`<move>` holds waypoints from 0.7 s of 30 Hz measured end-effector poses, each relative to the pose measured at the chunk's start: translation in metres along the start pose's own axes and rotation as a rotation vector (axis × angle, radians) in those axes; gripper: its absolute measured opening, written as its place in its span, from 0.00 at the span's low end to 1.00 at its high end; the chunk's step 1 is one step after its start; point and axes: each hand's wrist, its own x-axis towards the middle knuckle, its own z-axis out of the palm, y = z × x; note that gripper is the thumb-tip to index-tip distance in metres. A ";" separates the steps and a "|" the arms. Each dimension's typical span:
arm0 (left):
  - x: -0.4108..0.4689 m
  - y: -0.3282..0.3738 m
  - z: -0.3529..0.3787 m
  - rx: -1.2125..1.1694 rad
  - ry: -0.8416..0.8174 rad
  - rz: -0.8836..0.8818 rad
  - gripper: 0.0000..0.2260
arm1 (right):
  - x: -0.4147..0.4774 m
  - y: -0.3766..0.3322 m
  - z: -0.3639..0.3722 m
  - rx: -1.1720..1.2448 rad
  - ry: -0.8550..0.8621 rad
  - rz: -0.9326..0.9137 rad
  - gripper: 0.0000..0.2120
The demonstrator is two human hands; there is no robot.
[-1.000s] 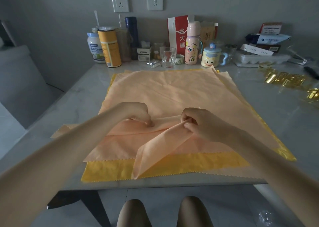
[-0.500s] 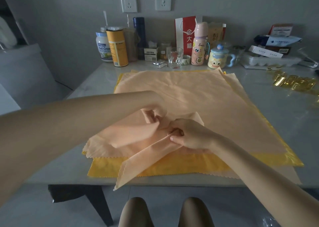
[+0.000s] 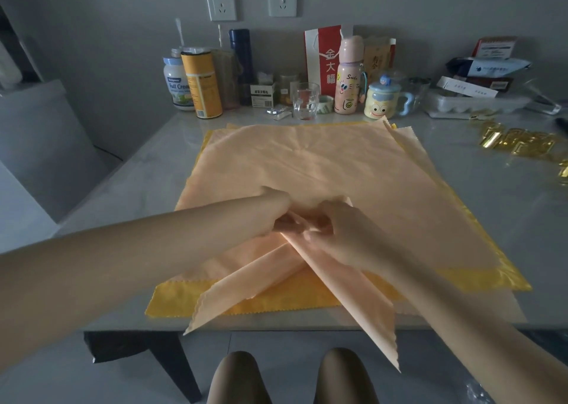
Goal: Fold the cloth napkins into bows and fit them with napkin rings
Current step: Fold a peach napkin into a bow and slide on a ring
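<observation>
At frame centre the left hand (image 3: 278, 214) pinches the folded napkin (image 3: 362, 305) where its two tails cross. The right hand (image 3: 344, 237), touching it, seems to grip the same crossing, though blur muddies that. Both tails run toward the lower edge, splayed apart. At least three flat napkins (image 3: 307, 157) lie beneath. The gold napkin rings (image 3: 516, 141), far right and nearer the right hand, defy counting.

Left hand (image 3: 276, 211) has swung the second tail of the folded napkin (image 3: 353, 296) down across the first; tails now crossed below it and the right hand (image 3: 341, 231)
</observation>
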 end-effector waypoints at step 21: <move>0.009 0.029 0.016 1.025 -0.321 0.326 0.09 | -0.015 0.030 0.000 0.125 0.034 0.083 0.19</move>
